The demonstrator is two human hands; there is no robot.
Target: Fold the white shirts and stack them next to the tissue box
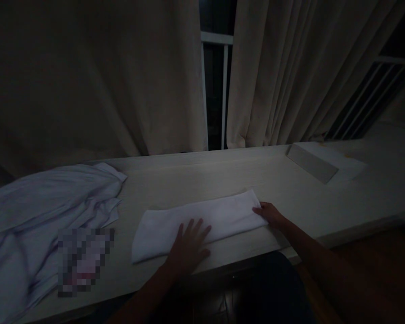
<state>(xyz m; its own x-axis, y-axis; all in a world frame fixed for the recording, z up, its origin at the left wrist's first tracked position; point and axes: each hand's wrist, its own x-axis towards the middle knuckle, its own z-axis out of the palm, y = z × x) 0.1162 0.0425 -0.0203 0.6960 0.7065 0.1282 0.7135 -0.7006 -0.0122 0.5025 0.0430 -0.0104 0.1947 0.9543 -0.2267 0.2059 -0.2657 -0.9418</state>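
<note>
A white cloth (219, 213), folded into a long strip, lies flat on the pale bench top (202, 175) in front of me. My left hand (189, 247) rests on the cloth's near edge left of its middle, palm down with the fingers spread. At the cloth's right end, my right hand (270, 213) pinches the edge, thumb on top and the other fingers mostly hidden beneath or behind. The scene is dim, and I cannot make out what kind of cloth it is.
To the left lies a crumpled heap of pale fabric (54, 202), partly blurred by pixelation. A white box-like object (313, 162) sits at the back right. Heavy curtains (273, 67) hang behind the bench, with a barred window gap (218, 90) between them.
</note>
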